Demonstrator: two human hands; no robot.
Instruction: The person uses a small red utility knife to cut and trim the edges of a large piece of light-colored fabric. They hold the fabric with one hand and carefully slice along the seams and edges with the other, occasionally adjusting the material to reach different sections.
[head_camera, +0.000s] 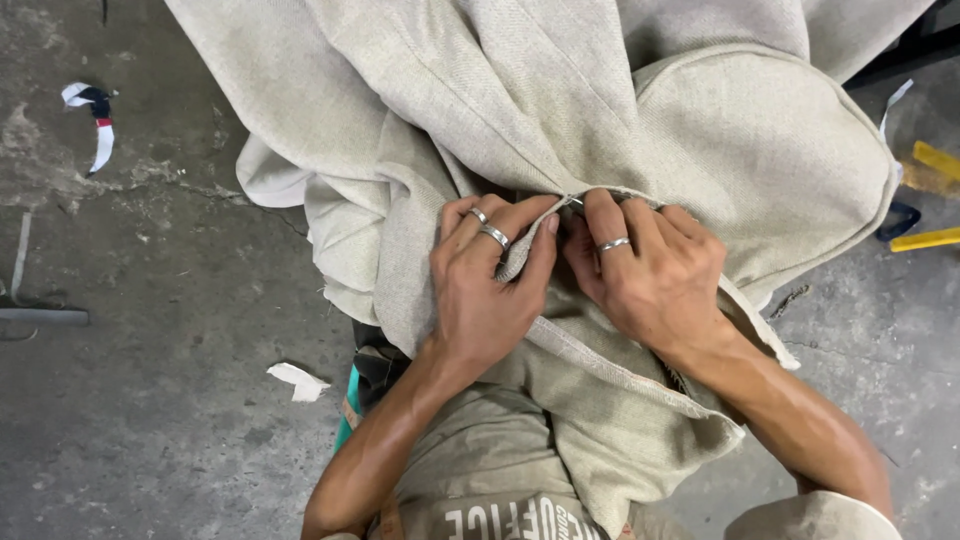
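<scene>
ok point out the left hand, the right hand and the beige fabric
left hand (487, 290), head view, back of the hand
right hand (650, 275), head view, back of the hand
beige fabric (760, 150), head view, stuffed rounded part

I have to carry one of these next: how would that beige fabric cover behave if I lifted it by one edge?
The beige fabric cover would probably flop and drape, since it lies in deep folds. The padded part looks plump, so likely bulky but light. The coarse weave should grip well: the left hand and right hand pinch its seam without visible slipping.

bulky beige cushion cover (620, 110) crowds the front and lap; bare concrete floor (150, 400) lies open leftward, scraps aside.
</scene>
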